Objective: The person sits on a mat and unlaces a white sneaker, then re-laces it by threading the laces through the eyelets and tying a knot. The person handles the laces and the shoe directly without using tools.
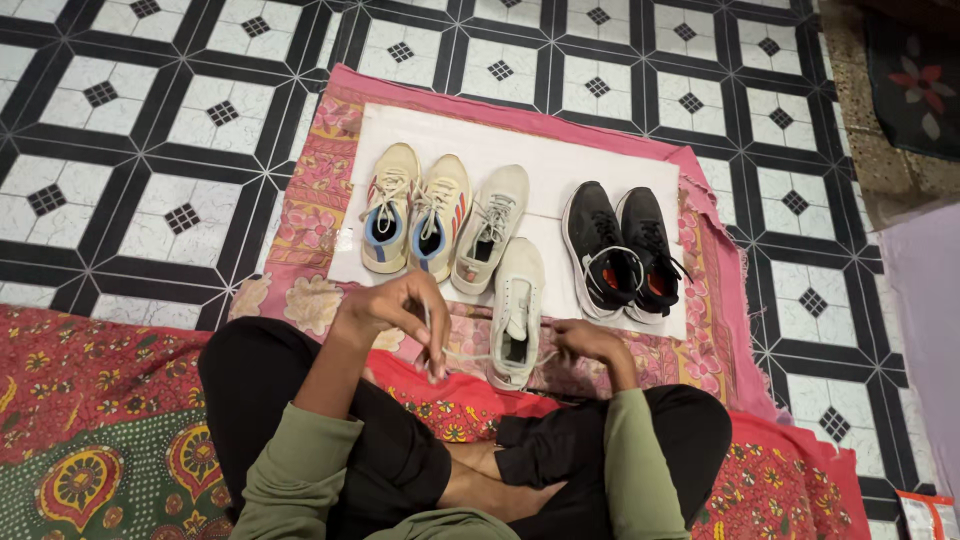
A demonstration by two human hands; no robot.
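I sit cross-legged in black trousers and green sleeves. A pale grey sneaker lies just in front of my knees, its opening toward me. My left hand pinches one end of its pale lace, pulled out to the left. My right hand holds the other lace end beside the shoe's heel. The matching grey sneaker lies farther out on a white sheet.
A cream pair with blue heels sits left on the white sheet, a black pair with orange lining sits right. A pink floral cloth lies under the sheet. Black-and-white tiled floor surrounds it; a red patterned rug is under me.
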